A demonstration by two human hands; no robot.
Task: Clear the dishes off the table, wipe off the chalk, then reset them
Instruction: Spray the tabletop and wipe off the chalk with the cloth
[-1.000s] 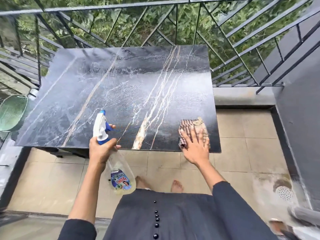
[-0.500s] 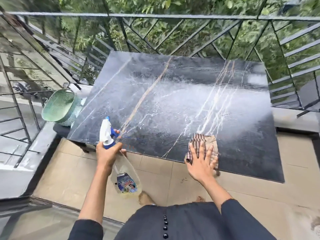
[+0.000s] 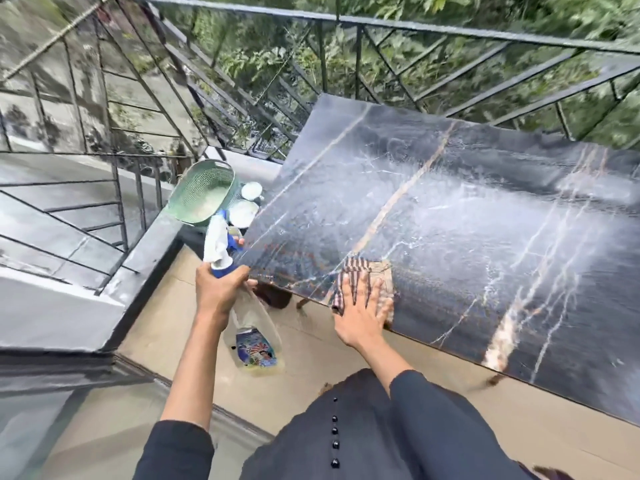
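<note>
The dark marble table (image 3: 450, 209) shows wet streaks and pale smears across its top. My right hand (image 3: 360, 313) lies flat with spread fingers on a striped cloth (image 3: 367, 271) at the table's near edge. My left hand (image 3: 218, 292) grips the neck of a spray bottle (image 3: 242, 306) with a white and blue trigger head, held just off the table's near left corner. White dishes (image 3: 244, 211) sit low beside the table's left end, next to a green basket (image 3: 201, 192).
A black metal railing (image 3: 346, 22) runs behind and to the left of the table. A grey ledge (image 3: 145, 258) borders the tiled floor (image 3: 304, 341) on the left. Greenery lies beyond the railing.
The view has swung left, bringing the basket and dishes into sight. My right hand and the cloth have slid left along the near edge. The bottle stays in my left hand.
</note>
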